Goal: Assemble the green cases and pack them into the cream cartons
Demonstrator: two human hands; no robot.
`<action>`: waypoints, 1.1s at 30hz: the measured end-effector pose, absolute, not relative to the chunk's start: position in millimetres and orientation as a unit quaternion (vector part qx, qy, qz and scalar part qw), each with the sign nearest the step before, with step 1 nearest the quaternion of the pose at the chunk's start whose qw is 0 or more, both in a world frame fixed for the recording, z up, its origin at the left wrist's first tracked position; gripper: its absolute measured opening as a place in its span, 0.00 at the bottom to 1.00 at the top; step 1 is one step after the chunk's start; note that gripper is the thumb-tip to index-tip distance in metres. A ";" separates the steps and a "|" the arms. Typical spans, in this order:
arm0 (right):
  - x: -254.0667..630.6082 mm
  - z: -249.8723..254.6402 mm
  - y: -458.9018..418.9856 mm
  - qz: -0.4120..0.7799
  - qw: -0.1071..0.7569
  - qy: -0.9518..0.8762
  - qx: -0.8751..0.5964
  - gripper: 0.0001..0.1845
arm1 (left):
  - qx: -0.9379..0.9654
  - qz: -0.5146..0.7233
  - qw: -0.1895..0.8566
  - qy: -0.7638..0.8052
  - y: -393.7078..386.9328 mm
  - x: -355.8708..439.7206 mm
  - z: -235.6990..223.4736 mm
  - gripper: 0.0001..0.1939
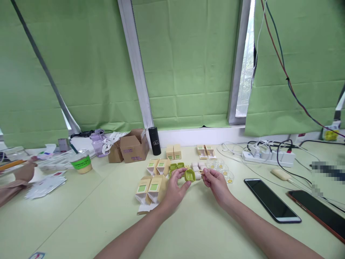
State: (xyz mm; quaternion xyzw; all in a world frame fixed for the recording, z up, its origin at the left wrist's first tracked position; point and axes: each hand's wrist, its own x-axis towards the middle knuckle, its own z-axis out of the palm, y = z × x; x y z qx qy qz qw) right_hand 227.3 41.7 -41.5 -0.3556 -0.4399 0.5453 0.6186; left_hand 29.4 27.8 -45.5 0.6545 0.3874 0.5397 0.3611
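Note:
My left hand [175,189] grips a small square green plastic cup [190,175] between thumb and fingers, its hollow side facing me. To the right of it, my right hand [217,182] pinches a small yellowish piece [201,172], too small to make out fully. More green cups [176,166] lie just behind my left hand. Several pale pinkish-white pieces [198,166] sit behind the gap between my hands. Clear plastic cups with yellow centres [221,167] stand behind my right hand. Small cream boxes with green labels [154,187] are left of my left hand.
Further cream boxes [174,151], a black flask [154,140] and a brown carton [134,145] stand toward the back. Two phones [272,200] lie right, before a power strip [268,158] with cables. A drink cup [81,163] and another person's arm [14,187] are left.

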 end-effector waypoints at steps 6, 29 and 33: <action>227.8 -41.0 40.0 0.529 0.619 -0.467 -0.346 0.30 | 0.656 0.544 0.359 0.380 28.9 29.3 -47.3 0.24; 227.2 -39.5 23.5 0.274 0.603 -0.648 -0.375 0.09 | 0.676 0.539 0.348 0.363 21.2 31.3 -40.8 0.23; 226.7 -39.9 22.0 0.190 0.598 -0.695 -0.350 0.07 | 0.688 0.538 0.340 0.349 19.3 32.8 -39.7 0.22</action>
